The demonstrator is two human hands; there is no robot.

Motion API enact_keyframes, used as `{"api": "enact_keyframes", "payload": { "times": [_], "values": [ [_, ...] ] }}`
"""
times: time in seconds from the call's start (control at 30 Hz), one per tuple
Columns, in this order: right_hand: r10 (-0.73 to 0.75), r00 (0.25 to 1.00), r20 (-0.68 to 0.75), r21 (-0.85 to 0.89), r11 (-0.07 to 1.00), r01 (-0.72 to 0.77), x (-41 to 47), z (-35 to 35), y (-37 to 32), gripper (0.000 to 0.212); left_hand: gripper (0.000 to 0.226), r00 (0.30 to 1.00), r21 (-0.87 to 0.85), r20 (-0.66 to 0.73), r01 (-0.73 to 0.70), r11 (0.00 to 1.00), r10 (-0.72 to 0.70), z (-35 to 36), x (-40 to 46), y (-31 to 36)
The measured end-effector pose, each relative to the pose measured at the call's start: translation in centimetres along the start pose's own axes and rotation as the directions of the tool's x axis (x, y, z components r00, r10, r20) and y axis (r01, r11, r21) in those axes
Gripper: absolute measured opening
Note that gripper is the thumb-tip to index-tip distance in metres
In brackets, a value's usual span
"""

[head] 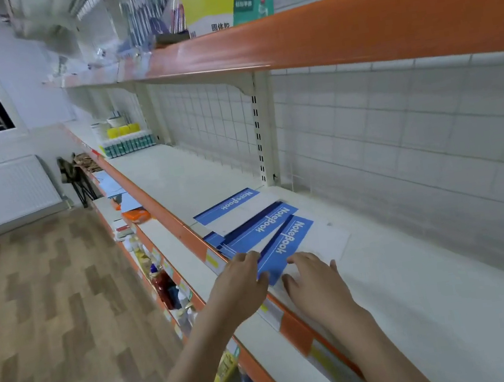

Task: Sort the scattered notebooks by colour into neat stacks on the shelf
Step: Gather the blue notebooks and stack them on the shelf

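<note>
While the long white shelf [418, 280] with its orange front edge runs across the view, a loose spread of blue-and-white notebooks [248, 220] marked "NoteBook" lies overlapping on it near that front edge, not squared into a stack. On the shelf just nearer than the spread, the right hand [317, 282] lies flat on the white part of the nearest notebook [287, 242], fingers straight and slightly spread, while the left hand [240, 281] touches that notebook's blue edge at the shelf's front, fingers bent; whether it grips cannot be told
</note>
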State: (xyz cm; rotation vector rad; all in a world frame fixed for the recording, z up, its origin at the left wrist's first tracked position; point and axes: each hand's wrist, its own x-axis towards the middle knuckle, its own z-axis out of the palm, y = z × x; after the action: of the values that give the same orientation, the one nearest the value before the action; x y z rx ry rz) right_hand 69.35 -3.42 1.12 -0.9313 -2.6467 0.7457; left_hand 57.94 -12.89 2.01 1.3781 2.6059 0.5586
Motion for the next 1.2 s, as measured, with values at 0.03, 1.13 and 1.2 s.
{"api": "enact_keyframes", "payload": {
  "times": [0.03,1.13,1.2],
  "values": [
    [0.011,1.0,-0.003,-0.001,1.0,-0.011,0.4,0.1,0.0,0.043,0.045,1.0,-0.003,-0.001,-0.009,1.0,0.009,0.1,0.7,-0.4],
    [0.58,0.704,-0.411,-0.065,0.751,-0.657,14.4,4.3,-5.1,0.036,0.038,0.775,-0.088,0.148,-0.609,0.789,0.615,1.5,22.0,-7.9],
    [0.565,0.7,-0.438,-0.107,0.74,-0.664,14.4,4.4,-5.3,0.033,0.039,0.769,-0.059,0.122,-0.625,0.778,0.627,2.0,21.9,-8.0]
  ]
}}
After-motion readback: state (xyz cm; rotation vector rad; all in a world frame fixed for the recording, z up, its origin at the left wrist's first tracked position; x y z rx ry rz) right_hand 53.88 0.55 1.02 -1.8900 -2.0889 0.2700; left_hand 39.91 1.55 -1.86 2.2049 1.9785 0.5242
